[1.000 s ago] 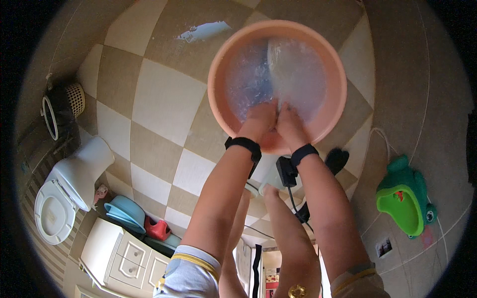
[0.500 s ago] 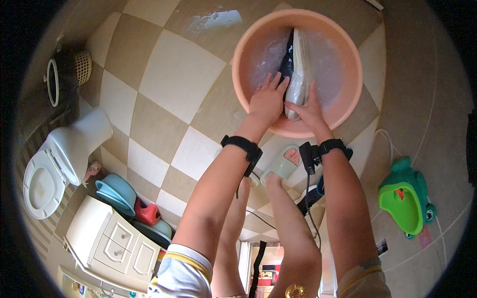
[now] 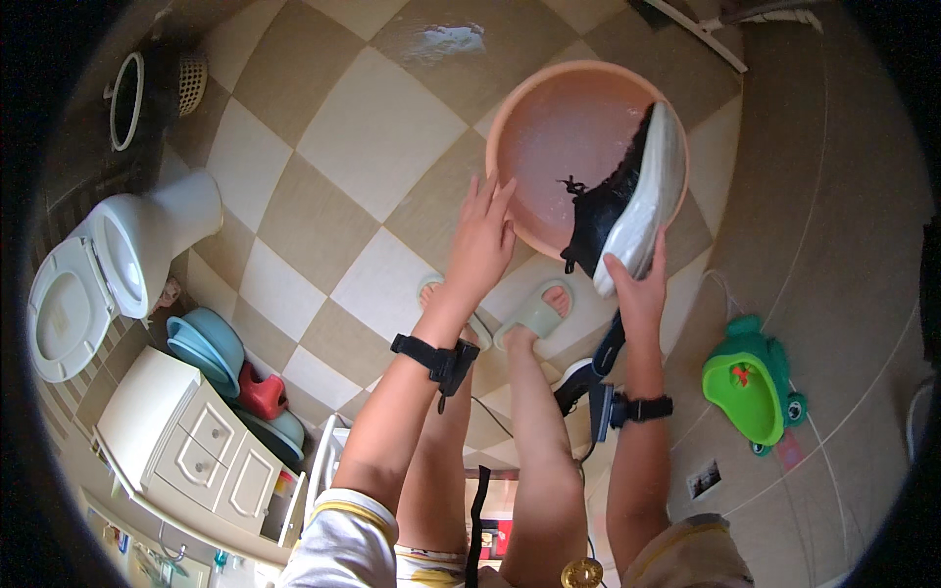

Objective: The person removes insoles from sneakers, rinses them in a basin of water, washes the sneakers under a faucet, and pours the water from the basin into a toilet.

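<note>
A wet black sneaker (image 3: pixel 616 196) with a thick white sole is tilted on its side over the right part of a pink-orange basin (image 3: pixel 498 147). My right hand (image 3: pixel 640 289) grips one end of it by the sole, thumb on one side and fingers on the other. Dark laces dangle from the upper over cloudy water. At the basin's near left rim is my left hand (image 3: pixel 483 230), fingers spread and holding nothing; whether it touches the rim I cannot tell. Both wrists wear black straps with small devices.
Another dark shoe (image 3: pixel 578 384) with a white sole stands by my right foot. A green frog-shaped potty (image 3: pixel 750 392) is at the right wall. On the left are a toilet (image 3: pixel 127 250), blue basins (image 3: pixel 208 343) and a white cabinet (image 3: pixel 186 441). A puddle (image 3: pixel 449 39) lies on the tiles.
My right hand has lifted and turned the sneaker toward the basin's right side. My left hand has let go of it and moved left to the rim. The view has shifted.
</note>
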{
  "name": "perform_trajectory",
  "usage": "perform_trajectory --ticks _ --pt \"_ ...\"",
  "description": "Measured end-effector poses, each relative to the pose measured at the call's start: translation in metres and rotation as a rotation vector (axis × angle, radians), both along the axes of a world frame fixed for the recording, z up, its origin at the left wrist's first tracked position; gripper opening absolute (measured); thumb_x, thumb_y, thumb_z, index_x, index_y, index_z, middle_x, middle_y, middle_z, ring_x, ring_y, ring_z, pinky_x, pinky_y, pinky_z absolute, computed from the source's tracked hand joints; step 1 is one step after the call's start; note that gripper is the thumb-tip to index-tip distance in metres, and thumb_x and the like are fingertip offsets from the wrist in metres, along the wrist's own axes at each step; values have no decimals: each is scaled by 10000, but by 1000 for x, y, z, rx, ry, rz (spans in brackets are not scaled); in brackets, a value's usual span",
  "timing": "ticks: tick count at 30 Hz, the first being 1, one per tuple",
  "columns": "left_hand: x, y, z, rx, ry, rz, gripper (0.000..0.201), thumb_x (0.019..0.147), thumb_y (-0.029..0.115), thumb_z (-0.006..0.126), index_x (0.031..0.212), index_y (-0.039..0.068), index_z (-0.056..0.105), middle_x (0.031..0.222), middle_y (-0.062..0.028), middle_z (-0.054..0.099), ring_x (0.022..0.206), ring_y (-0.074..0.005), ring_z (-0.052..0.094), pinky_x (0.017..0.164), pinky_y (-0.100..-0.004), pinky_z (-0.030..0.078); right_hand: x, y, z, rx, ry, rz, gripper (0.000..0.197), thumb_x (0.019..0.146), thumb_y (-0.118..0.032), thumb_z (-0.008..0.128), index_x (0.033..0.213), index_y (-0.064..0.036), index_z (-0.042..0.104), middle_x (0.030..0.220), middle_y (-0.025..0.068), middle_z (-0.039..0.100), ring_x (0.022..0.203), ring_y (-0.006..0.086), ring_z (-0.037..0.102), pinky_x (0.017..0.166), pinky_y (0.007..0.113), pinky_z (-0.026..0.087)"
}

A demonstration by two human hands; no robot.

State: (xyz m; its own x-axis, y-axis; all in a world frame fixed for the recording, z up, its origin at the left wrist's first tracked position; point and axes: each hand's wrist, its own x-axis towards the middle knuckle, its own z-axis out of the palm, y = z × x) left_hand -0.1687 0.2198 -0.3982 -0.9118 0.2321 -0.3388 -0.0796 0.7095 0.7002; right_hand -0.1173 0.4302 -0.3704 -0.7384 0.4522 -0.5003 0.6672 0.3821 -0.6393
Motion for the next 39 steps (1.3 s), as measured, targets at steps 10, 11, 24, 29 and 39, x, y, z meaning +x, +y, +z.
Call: perform_trajectory --ticks 10,11,24,29,39 --pt "4 -10 -12 -30 -13 19 544 764 2 485 1276 141 366 1345 -182 303 1249 -430 223 1016 -461 264 -2 -14 -20 140 -107 57 860 658 -316 711 1363 -173 240 1257 273 366 1147 417 366 925 440 339" --pt "4 -11 -15 -53 -5 -11 552 760 2 488 1275 162 373 1343 -182 307 1247 -437 221 1016 -466 263 -4 -12 -30 141 -111 60 860 658 -316 711 1363 -173 240 1257 273 366 1147 417 366 925 440 339" --pt "5 -21 -45 47 -67 55 521 761 41 532 1256 135 399 1301 -217 354 1235 -444 225 1055 -474 163 -31 -27 -127 234 -260 356 973 626 -359 720 1389 -182 143 1077 335 477 926 444 459 834 438 379" --pt "7 -24 -53 18 -103 84 482 782 64 533 1245 126 412 1311 -203 351 1249 -436 209 1045 -472 199 -33 -26 -147 305 -344 461 1024 638 -390 701 1395 -201 38 1070 340 482 986 443 454 884 394 370" --pt "-6 -30 -72 9 -101 58 477 787 69 522 1244 161 424 1350 -181 309 1270 -429 171 1042 -470 209 -32 -22 -175 275 -367 404 1058 653 -254 721 1389 -226 -39 1172 364 300 1036 462 401 906 439 349"
